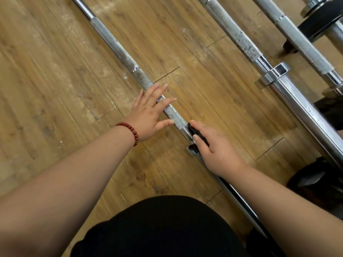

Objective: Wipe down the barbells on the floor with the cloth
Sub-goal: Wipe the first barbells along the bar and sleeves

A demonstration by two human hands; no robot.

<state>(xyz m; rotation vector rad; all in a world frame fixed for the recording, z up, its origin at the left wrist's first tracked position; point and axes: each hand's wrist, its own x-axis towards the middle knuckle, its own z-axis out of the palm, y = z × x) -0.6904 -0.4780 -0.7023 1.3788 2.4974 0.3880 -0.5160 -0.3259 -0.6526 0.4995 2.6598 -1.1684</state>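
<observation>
Left hand [150, 114]: fingers spread, resting on the rough shaft of the nearest barbell [115, 45], which lies on the wood floor [55, 71]. Your right hand [215, 151] holds the black cloth [193, 129] against the bar beside its collar [192, 152], apparently pinching it.

This looks like a gym or weight room: several long steel barbells [239, 39] lie side by side on a wooden floor [55, 71], with a black weight plate [323, 21] beside them.
</observation>
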